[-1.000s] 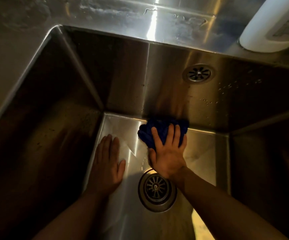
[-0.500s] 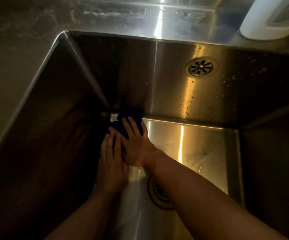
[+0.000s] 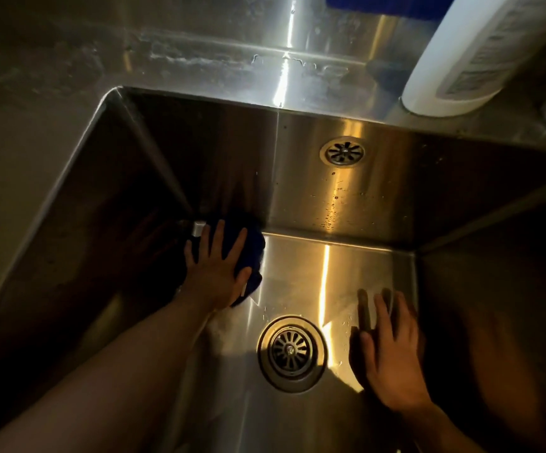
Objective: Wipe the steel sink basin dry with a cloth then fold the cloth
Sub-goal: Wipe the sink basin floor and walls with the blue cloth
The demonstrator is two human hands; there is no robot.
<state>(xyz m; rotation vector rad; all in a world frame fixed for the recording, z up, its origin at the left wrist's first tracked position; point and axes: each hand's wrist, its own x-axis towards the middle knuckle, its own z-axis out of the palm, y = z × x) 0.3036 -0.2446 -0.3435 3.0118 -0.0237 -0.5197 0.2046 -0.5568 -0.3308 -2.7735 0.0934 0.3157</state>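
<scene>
Head view, cloth: the dark blue cloth (image 3: 252, 246) lies bunched on the floor of the sink basin (image 3: 314, 266), in the far left corner where the back wall and left wall meet.
Head view, left hand: the left hand (image 3: 214, 273) lies flat on top of the cloth, fingers spread and straight, pressing it down rather than gripping it.
Head view, right hand: the right hand (image 3: 392, 351) rests palm down on the bare basin floor just right of the drain (image 3: 291, 353), fingers straight, holding nothing.
Key relation: the cloth is directly under the left hand and well apart from the right hand, with the drain between them. The bundle shows no clear long axis.
Edges: two walls hem in the cloth, so it can probably only go right along the back seam or back toward the person.
Open room: bare floor stretches from the cloth to the right wall. Drops show on the back wall (image 3: 333, 210) below the overflow grille (image 3: 342, 151) and on the floor near the right hand.
Judgement: wiping seems unfinished and folding is not yet begun.
Beyond the rim: a white bottle (image 3: 461, 60) stands on the steel surface (image 3: 199, 60) behind the basin.
</scene>
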